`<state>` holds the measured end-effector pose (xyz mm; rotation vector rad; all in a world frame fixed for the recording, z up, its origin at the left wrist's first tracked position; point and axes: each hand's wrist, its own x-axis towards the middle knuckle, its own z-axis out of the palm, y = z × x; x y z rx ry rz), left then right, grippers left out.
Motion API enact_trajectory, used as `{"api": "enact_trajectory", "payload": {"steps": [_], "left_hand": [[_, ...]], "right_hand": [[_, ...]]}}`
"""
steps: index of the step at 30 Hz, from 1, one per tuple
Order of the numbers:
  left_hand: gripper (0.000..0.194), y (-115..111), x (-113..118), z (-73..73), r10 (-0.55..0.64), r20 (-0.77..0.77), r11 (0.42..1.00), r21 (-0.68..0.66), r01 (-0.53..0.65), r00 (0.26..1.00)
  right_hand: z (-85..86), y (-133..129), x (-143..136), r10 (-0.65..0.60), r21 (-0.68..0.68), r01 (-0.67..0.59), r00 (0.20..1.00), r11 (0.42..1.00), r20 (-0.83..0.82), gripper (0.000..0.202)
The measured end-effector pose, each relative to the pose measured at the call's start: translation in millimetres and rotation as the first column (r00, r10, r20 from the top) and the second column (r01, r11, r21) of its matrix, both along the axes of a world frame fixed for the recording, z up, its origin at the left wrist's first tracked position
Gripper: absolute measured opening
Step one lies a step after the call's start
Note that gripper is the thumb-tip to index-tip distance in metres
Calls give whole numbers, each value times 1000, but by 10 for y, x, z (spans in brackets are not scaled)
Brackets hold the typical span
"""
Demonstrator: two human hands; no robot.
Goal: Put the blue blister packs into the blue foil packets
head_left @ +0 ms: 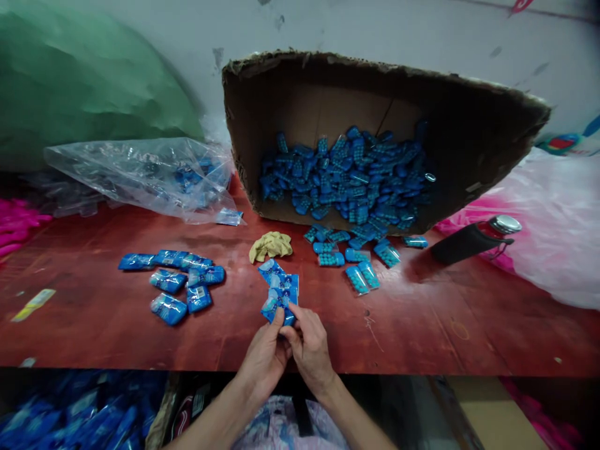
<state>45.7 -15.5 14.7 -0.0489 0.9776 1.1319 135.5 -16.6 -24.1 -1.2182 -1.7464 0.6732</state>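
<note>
My left hand (265, 353) and my right hand (313, 350) meet at the table's front edge. Their thumbs and fingers close on the near end of a blue printed packet (285, 315). More flat blue printed packets (284, 283) lie just beyond my fingertips, overlapping one another. What my curled fingers cover underneath is hidden. To the left rests a loose group of filled, glossy blue packets (169, 309). On the right are small clear packs of blue beads (357, 280), spilling from a tipped cardboard box (487, 150) heaped with the same packs (347, 175).
A crumpled yellowish cloth (270, 245) lies mid-table. Clear plastic bags (117, 172) stand at back left, and a black bottle (469, 240) is at right. A yellow-handled cutter (34, 305) lies far left. Below the table edge are many blue packets (84, 412).
</note>
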Motion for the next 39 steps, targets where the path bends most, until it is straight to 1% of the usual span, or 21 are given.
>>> {"api": "enact_trajectory", "payload": {"steps": [2, 4, 6, 8, 9, 11, 12, 14, 15, 16, 18, 20, 22, 24, 27, 30, 33, 35, 36, 37, 39], "left_hand": [[16, 30, -109, 44, 8, 8, 1000, 15, -9, 1000], [23, 94, -334, 129, 71, 3, 997, 43, -71, 997], [40, 171, -637, 233, 222, -6, 971, 94, -221, 975], [52, 230, -919, 321, 370, -20, 921, 138, -364, 929], [50, 245, -1017, 347, 402, -28, 907, 152, -394, 915], [38, 242, -1084, 350, 372, -60, 920, 156, -359, 926], [31, 226, -1052, 325, 316, -86, 942, 144, -302, 945], [17, 187, -894, 236, 170, -161, 981, 117, -152, 972], [13, 171, -792, 178, 103, -211, 991, 111, -81, 972], [14, 163, -693, 116, 66, -274, 991, 128, -31, 959], [22, 176, -534, -8, 63, -411, 984, 180, 13, 909], [27, 224, -450, -112, 86, -546, 978, 206, 34, 834], [28, 287, -421, -184, 97, -656, 969, 233, 78, 749], [27, 347, -407, -224, 89, -722, 955, 257, 147, 686], [25, 404, -377, -237, 60, -763, 934, 272, 234, 644], [27, 394, -357, -219, 80, -786, 929, 283, 241, 613], [38, 329, -366, -203, 136, -791, 955, 266, 135, 597], [50, 290, -364, -204, 130, -778, 970, 227, 82, 615], [54, 279, -354, -208, 102, -765, 974, 206, 92, 636], [53, 278, -339, -215, 55, -751, 974, 186, 131, 658], [43, 303, -303, -235, -54, -737, 960, 149, 239, 674]], "right_hand": [[76, 64, 48, 93, -21, -92, 995, 996, 23, 38], [165, 156, 118, 142, -63, -139, 989, 988, 41, 37], [229, 258, 183, 106, -86, -97, 989, 992, 107, 32], [250, 353, 214, 44, -79, -26, 971, 997, 235, 30], [244, 393, 212, 20, -69, 2, 950, 998, 312, 29], [207, 453, 172, -21, -42, 46, 886, 998, 464, 25], [180, 471, 139, -41, -23, 62, 850, 998, 526, 21], [121, 484, 70, -76, 23, 79, 784, 997, 616, 10], [93, 481, 40, -90, 47, 78, 758, 996, 646, 6], [69, 475, 17, -103, 71, 74, 736, 995, 669, 8], [38, 464, -4, -127, 108, 72, 705, 992, 698, 15], [32, 468, 2, -128, 109, 72, 695, 991, 707, 16], [42, 495, 19, -94, 74, 58, 703, 996, 705, 10], [51, 535, 32, -41, 25, 33, 713, 999, 700, 6], [42, 584, 30, -19, -17, 43, 725, 999, 689, 5], [37, 588, 36, -56, -12, 83, 763, 996, 644, 12], [71, 543, 70, -96, 6, 111, 835, 994, 542, 16], [99, 492, 78, -127, 12, 138, 875, 990, 468, 17], [108, 464, 73, -135, 9, 146, 889, 989, 439, 17], [112, 437, 63, -135, 2, 148, 899, 989, 417, 17], [105, 396, 35, -118, -18, 136, 910, 990, 397, 18]]}}
